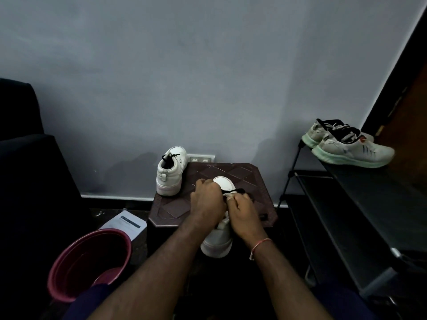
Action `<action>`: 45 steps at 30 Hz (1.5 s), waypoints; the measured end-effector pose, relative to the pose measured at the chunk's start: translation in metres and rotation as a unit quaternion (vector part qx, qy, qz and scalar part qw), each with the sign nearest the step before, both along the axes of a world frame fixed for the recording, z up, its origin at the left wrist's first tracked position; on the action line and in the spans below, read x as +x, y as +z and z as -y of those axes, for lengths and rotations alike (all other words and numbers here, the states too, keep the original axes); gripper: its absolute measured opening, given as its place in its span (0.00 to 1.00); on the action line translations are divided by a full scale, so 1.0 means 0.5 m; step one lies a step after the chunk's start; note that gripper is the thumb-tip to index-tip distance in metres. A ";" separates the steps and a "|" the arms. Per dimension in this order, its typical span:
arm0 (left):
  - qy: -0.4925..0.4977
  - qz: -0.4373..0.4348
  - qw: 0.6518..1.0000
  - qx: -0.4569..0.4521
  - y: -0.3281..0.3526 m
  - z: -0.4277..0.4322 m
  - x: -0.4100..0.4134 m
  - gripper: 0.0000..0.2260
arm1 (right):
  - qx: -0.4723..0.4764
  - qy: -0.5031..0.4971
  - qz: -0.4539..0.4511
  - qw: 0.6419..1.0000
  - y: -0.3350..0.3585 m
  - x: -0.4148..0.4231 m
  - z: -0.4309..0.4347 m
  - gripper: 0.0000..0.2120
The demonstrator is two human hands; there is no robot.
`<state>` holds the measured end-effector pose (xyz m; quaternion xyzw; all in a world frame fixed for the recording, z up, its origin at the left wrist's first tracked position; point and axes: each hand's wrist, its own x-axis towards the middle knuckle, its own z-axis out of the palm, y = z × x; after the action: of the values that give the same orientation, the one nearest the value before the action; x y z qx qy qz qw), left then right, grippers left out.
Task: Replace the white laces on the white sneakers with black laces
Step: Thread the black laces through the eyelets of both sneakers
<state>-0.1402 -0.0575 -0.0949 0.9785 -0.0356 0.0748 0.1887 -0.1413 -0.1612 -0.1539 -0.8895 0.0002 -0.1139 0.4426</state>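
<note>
A brown plastic stool (175,206) with a diamond-patterned top stands against the grey wall, and one white sneaker (217,243) lies on it along the middle, toe towards the wall and heel jutting past the near edge. Both hands meet over its lacing area. The left hand (208,199) is bent over the tongue with its fingers curled tight together, and a black lace (239,191) comes out from under them. Its fingertips are hidden by the knuckles. The right hand (245,215), just beside and touching the left, has its fingers curled in and its thumb pressed against them, pinching the same lace where it runs across the shoe. A thin thread bracelet (260,247) circles the right wrist.

The second white sneaker (169,174) stands upright at the stool's far left corner, heel towards the camera, with black lacing showing at its opening. A white wall socket (201,158) sits behind the far edge.

On the floor to the left lie a printed sheet of paper (124,224) and, nearer, a dark red plastic basin (57,262). A dark armchair (27,169) fills the left side. To the right, a black shoe rack (358,204) carries a pair of grey running shoes (351,148) with pale green soles on its top shelf.
</note>
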 end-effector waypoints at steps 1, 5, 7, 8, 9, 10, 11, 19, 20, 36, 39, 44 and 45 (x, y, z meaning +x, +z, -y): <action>-0.011 -0.001 1.000 0.007 -0.005 -0.005 0.005 0.10 | -0.011 -0.006 0.002 1.000 0.000 0.002 -0.004 0.12; -0.040 0.014 0.999 0.013 -0.004 -0.018 0.005 0.09 | -0.028 -0.010 -0.009 1.000 0.010 0.002 -0.009 0.09; -0.052 0.022 0.997 -0.046 0.001 -0.028 0.002 0.02 | -0.036 -0.007 -0.025 0.999 0.013 0.000 -0.007 0.09; -0.045 0.012 0.994 -0.095 0.003 -0.034 -0.002 0.04 | -0.037 -0.008 -0.034 0.999 0.015 -0.001 -0.006 0.09; -0.037 0.002 0.987 -0.154 0.001 -0.045 -0.003 0.04 | -0.037 -0.009 -0.045 0.998 0.015 -0.002 -0.007 0.10; -0.027 -0.023 0.975 -0.219 0.000 -0.054 -0.009 0.04 | -0.037 -0.010 -0.055 0.998 0.016 -0.003 -0.008 0.11; -0.028 -0.041 0.955 -0.291 -0.003 -0.065 -0.011 0.05 | -0.037 -0.011 -0.061 0.997 0.016 -0.002 -0.009 0.12; -0.098 -0.097 0.852 -0.506 -0.012 -0.081 -0.050 0.03 | -0.029 -0.032 -0.074 0.996 0.013 0.013 -0.014 0.14; -0.104 -0.092 0.845 -0.516 -0.019 -0.077 -0.048 0.04 | -0.017 -0.033 -0.079 0.996 0.012 0.015 -0.013 0.14; -0.138 0.055 0.867 -0.475 0.159 -0.073 -0.021 0.07 | 0.019 -0.042 -0.113 0.992 0.020 0.033 -0.021 0.10; -0.149 0.020 0.971 -0.184 0.091 -0.075 -0.022 0.06 | 0.031 -0.037 -0.113 0.992 0.015 0.032 -0.015 0.05; -0.089 0.009 0.993 0.079 0.020 -0.053 -0.053 0.07 | 0.033 -0.035 -0.112 0.993 0.015 0.031 -0.013 0.08; -0.083 0.019 0.992 0.089 0.018 -0.049 -0.055 0.08 | 0.032 -0.033 -0.111 0.993 0.014 0.031 -0.012 0.08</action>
<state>-0.1678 -0.0328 -0.0857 0.9835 -0.1265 0.0740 0.1062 -0.1257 -0.1550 -0.1467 -0.8815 0.0820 -0.0290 0.4640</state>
